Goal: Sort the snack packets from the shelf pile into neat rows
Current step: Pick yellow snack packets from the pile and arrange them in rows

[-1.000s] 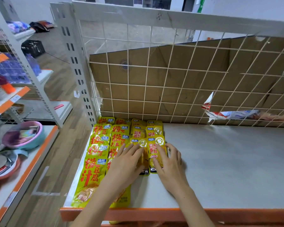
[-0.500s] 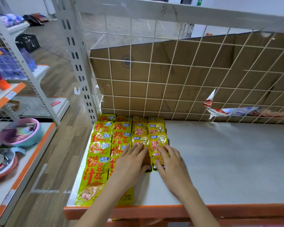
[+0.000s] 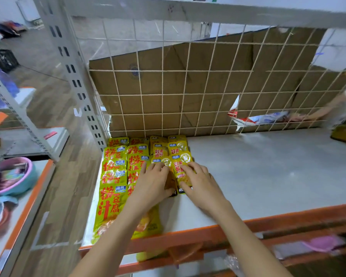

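Two hands press flat on yellow snack packets (image 3: 128, 176) laid in overlapping rows at the shelf's (image 3: 268, 176) back left corner: the left hand (image 3: 154, 182) and right hand (image 3: 198, 182), fingers spread, rest side by side on the nearest packets by the wire grid (image 3: 188, 86)

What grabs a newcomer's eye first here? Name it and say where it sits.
The yellow snack packets with red lettering stand out first, laid in overlapping rows at the left end of the grey shelf. Next, the left hand and right hand lie flat on the nearest packets of the two right-hand rows. Behind them, brown cardboard fills the white wire grid.
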`<move>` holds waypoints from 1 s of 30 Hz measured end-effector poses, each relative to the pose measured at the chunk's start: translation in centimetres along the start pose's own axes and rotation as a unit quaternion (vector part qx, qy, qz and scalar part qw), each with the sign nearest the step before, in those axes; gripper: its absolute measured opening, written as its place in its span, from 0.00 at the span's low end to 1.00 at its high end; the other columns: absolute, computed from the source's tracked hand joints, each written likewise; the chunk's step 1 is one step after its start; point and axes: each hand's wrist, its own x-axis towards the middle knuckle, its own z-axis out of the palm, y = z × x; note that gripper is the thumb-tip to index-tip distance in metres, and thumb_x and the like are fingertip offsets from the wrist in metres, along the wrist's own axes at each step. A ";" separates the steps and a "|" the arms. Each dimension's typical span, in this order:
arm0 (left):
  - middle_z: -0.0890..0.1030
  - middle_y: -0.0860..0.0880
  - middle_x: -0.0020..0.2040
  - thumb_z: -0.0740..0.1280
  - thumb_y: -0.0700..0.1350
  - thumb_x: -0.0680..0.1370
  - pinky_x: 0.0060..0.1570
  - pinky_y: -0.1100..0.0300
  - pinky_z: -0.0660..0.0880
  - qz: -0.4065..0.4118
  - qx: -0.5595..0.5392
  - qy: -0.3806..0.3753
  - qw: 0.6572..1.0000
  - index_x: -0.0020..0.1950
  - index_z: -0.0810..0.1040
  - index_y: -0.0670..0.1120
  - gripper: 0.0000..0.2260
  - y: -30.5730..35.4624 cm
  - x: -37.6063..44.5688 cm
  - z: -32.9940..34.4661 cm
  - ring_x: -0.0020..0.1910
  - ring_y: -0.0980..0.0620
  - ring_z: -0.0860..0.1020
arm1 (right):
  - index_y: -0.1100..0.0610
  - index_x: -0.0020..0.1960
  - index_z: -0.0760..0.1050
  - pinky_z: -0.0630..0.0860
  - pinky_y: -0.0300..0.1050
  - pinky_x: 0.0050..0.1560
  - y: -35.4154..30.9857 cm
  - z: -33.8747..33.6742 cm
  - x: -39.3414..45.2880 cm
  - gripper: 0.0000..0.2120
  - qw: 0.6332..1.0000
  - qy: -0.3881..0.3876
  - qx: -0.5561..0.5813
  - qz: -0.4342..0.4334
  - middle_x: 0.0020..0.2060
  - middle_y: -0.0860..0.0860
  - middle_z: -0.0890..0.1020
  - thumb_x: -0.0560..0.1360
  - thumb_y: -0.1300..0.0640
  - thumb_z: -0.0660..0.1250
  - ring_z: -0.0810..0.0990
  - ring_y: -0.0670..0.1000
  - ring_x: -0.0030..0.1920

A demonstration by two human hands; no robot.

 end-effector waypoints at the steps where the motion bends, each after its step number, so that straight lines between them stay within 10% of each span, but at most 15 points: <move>1: 0.68 0.50 0.69 0.67 0.56 0.72 0.72 0.47 0.51 0.006 0.013 0.006 1.000 0.67 0.70 0.49 0.25 0.4 0.1 -0.5 0.70 0.47 0.64 | 0.49 0.73 0.61 0.66 0.49 0.66 0.1 -0.7 -0.1 0.24 1.000 0.004 0.014 -0.001 0.70 0.47 0.64 0.79 0.47 0.58 0.61 0.51 0.69; 4: 0.80 0.47 0.52 0.76 0.53 0.64 0.56 0.49 0.73 0.043 0.026 0.065 0.997 0.52 0.81 0.46 0.20 2.1 -0.2 -1.7 0.53 0.43 0.79 | 0.49 0.73 0.61 0.62 0.45 0.65 1.3 -3.1 -1.9 0.23 0.999 0.038 0.002 0.005 0.70 0.45 0.66 0.79 0.47 0.57 0.63 0.50 0.69; 7: 0.82 0.49 0.42 0.77 0.51 0.58 0.46 0.54 0.75 0.081 0.013 0.141 0.987 0.44 0.82 0.47 0.17 5.8 -0.9 -1.8 0.41 0.46 0.82 | 0.49 0.74 0.59 0.59 0.45 0.66 4.3 -5.2 -6.1 0.24 0.997 0.067 -0.026 0.036 0.71 0.45 0.65 0.80 0.48 0.56 0.62 0.50 0.70; 13: 0.82 0.51 0.46 0.60 0.53 0.66 0.44 0.56 0.75 0.156 -0.053 0.152 0.975 0.50 0.83 0.48 0.19 18.0 -3.4 -0.3 0.43 0.48 0.81 | 0.52 0.72 0.64 0.61 0.49 0.69 12.6 -7.6 -17.3 0.23 0.983 0.103 -0.032 0.151 0.71 0.48 0.67 0.79 0.48 0.59 0.62 0.51 0.71; 26: 0.83 0.48 0.46 0.79 0.47 0.61 0.43 0.53 0.78 0.347 -0.077 0.067 0.932 0.50 0.81 0.46 0.19 45.1 -7.7 3.2 0.45 0.46 0.82 | 0.57 0.58 0.77 0.78 0.50 0.47 26.2 -10.2 -41.1 0.21 0.912 0.141 -0.088 0.375 0.53 0.51 0.81 0.68 0.50 0.74 0.80 0.54 0.53; 30: 0.83 0.47 0.46 0.78 0.47 0.62 0.43 0.53 0.79 0.400 -0.087 0.052 0.911 0.49 0.82 0.45 0.18 51.1 -6.9 4.2 0.44 0.45 0.82 | 0.55 0.63 0.74 0.74 0.49 0.54 29.4 -11.1 -44.7 0.21 0.890 0.138 -0.074 0.428 0.60 0.50 0.77 0.73 0.49 0.67 0.76 0.53 0.60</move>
